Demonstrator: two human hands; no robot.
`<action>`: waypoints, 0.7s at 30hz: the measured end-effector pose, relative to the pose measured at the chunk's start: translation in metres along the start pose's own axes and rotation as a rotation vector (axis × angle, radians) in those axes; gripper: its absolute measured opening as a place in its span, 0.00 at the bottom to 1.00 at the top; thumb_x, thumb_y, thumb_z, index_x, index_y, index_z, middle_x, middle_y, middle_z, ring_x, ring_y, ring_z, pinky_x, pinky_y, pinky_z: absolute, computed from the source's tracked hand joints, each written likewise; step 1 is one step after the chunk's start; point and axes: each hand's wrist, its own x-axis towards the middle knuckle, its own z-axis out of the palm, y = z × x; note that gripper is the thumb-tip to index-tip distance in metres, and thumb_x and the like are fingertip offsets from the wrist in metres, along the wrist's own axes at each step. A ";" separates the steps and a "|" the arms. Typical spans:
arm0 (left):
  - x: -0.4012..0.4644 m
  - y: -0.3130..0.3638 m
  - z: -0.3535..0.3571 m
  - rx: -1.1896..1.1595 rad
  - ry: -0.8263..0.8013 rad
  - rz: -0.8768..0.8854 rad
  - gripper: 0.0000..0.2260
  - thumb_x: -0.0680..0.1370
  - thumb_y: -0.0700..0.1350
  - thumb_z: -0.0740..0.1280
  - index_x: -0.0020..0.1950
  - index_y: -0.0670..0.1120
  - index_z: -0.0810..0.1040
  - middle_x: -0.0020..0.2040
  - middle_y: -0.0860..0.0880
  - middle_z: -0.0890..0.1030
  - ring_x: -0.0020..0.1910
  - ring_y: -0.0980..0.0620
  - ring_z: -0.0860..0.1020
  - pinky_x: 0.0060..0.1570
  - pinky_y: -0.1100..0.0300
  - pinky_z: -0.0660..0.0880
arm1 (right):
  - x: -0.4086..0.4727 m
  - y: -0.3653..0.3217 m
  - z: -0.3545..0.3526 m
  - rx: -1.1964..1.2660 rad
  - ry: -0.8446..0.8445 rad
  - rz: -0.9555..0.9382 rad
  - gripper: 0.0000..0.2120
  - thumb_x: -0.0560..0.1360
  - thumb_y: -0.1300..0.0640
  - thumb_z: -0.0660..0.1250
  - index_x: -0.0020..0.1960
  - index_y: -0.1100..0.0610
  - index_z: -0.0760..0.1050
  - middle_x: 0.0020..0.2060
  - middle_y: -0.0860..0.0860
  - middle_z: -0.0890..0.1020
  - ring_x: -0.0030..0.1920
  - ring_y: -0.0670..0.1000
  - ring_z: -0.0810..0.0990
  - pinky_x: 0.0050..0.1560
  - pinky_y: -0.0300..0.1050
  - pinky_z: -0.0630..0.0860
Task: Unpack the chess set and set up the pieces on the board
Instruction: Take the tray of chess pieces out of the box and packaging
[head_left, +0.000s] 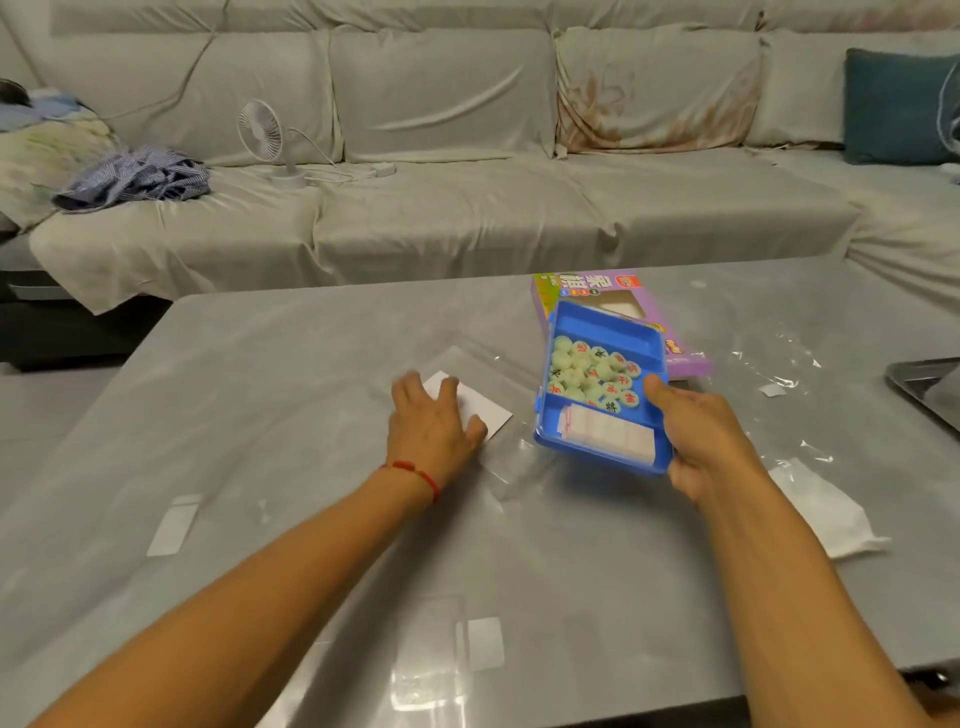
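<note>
My right hand (698, 434) grips the near right edge of a blue plastic tray (597, 319), which is tilted above the table. Several pale green round chess pieces (595, 374) with red and dark characters lie piled in the tray. A folded white paper with red print (605, 431) sits at the tray's near end. My left hand (434, 421) lies flat, fingers spread, on a white card (485, 408) inside a clear plastic sheet (467, 364) at the table's middle. The purple cardboard box (680, 353) lies behind and under the tray.
The grey table (260, 415) carries crinkled clear wrap (779, 374) and a white cloth (826, 514) on the right, plus small clear bags (174, 522) nearer me. A metal tray edge (919, 384) shows at far right. A sofa with a small fan (262, 135) stands behind.
</note>
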 end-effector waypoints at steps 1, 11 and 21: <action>0.018 -0.005 -0.002 -0.006 0.017 0.020 0.26 0.75 0.58 0.63 0.69 0.47 0.67 0.69 0.37 0.61 0.70 0.36 0.56 0.62 0.46 0.70 | 0.001 0.000 -0.001 0.013 0.000 0.011 0.06 0.81 0.54 0.65 0.49 0.55 0.78 0.40 0.51 0.84 0.31 0.49 0.85 0.25 0.44 0.79; 0.090 -0.005 0.012 -0.046 -0.100 -0.178 0.27 0.78 0.54 0.57 0.74 0.45 0.59 0.70 0.40 0.68 0.69 0.39 0.64 0.69 0.42 0.61 | 0.012 0.005 0.000 -0.007 0.033 0.060 0.11 0.80 0.53 0.67 0.54 0.60 0.78 0.44 0.55 0.86 0.35 0.52 0.86 0.34 0.49 0.83; 0.151 -0.011 0.023 0.013 -0.206 -0.117 0.27 0.79 0.52 0.53 0.78 0.52 0.51 0.77 0.47 0.59 0.76 0.42 0.54 0.70 0.35 0.53 | 0.017 0.009 0.007 -0.072 0.013 0.037 0.08 0.81 0.53 0.65 0.54 0.57 0.77 0.47 0.54 0.85 0.41 0.53 0.86 0.36 0.49 0.83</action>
